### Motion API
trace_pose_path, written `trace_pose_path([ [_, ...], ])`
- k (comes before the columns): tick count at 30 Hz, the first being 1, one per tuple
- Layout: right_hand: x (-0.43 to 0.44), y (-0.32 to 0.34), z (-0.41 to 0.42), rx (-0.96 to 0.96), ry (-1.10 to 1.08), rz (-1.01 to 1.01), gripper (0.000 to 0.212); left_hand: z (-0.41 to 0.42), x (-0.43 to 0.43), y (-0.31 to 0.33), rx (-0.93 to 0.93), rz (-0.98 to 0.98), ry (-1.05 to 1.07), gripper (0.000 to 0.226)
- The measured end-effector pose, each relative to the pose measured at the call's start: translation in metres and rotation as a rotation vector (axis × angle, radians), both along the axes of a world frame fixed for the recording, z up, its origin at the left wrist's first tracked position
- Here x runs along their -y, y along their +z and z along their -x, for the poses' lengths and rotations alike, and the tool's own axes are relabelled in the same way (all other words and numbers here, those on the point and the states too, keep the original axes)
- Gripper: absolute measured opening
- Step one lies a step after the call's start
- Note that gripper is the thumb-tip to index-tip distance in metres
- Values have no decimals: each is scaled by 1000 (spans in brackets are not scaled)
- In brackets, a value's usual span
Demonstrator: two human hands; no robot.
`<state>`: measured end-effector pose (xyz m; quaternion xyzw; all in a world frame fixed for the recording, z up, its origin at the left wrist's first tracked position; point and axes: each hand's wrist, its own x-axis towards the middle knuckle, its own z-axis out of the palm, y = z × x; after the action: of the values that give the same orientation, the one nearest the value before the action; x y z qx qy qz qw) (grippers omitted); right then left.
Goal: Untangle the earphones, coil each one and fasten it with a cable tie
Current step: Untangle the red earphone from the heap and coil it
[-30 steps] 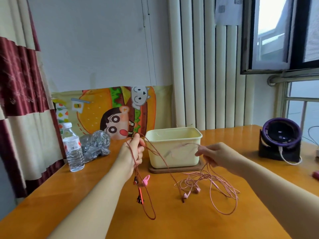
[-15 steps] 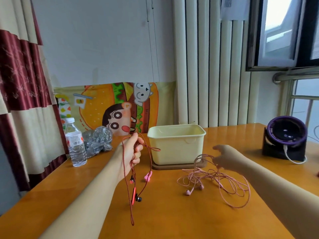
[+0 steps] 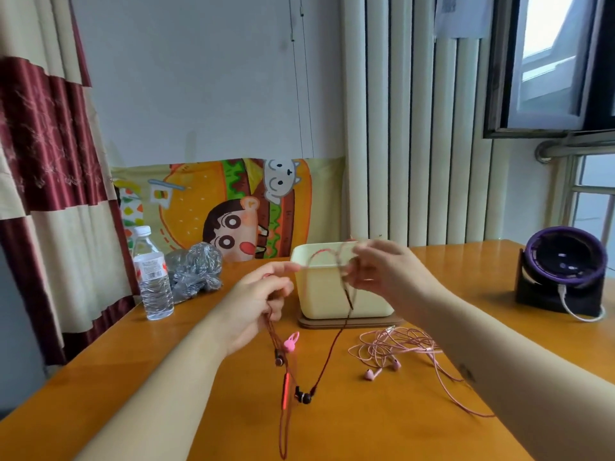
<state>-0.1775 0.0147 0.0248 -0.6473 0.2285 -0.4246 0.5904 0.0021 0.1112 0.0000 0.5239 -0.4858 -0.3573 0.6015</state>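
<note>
1. The red braided-cord earphones (image 3: 285,390) are held up over the orange wooden tabletop (image 3: 382,427), at the centre of the frame, between both hands.
2. The left hand (image 3: 258,304) is at centre-left. Its lower fingers (image 3: 278,289) curl in and grip a bunch of red strands, while the index finger stretches out to the right.
3. From that grip the strands hang almost straight down, their long axis vertical. One dark earbud, the red inline remote and a second dark earbud hang in turn below the hand, and a long narrow loop ends near the bottom edge of the frame.
4. A small pink rabbit-eared tie (image 3: 291,341) sits right beside the hanging strands. I cannot tell whether it is fastened to them.
5. The right hand (image 3: 389,277) is blurred at centre-right. Its fingers (image 3: 369,284) close narrowly on the same cord.
6. The cord arches upward between the two hands, then runs from the right hand down and to the left to the lower earbud.
7. The pale pink earphones (image 3: 399,344) lie in a loose tangle on the tabletop at lower right, with both buds at the tangle's lower-left edge.
8. Behind the hands a cream plastic tub (image 3: 327,297) stands on a brown mat (image 3: 319,323).
9. A clear water bottle (image 3: 153,277) and a crumpled grey bag (image 3: 196,271) are at left, and a purple round fan (image 3: 565,264) is at far right.
</note>
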Motion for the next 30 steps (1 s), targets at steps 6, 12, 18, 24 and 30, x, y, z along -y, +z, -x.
trace_pose_path([
  [6, 15, -10, 13, 84, -174, -236, 19, -35, -10, -28, 114, -170, 258, 24],
  [12, 3, -6, 7, -82, 23, -73, 23, -22, -11, -31, 523, -264, 306, 20],
  [18, -12, 5, -1, -172, 299, 82, 26, 20, 8, -28, 587, -13, -3, 58],
  [24, 3, 6, 14, -24, 169, 52, 24, 23, 12, -19, 337, 126, 86, 33],
  [30, 24, -5, 23, 365, -148, -357, 23, -26, 3, -21, -176, 144, 273, 32],
])
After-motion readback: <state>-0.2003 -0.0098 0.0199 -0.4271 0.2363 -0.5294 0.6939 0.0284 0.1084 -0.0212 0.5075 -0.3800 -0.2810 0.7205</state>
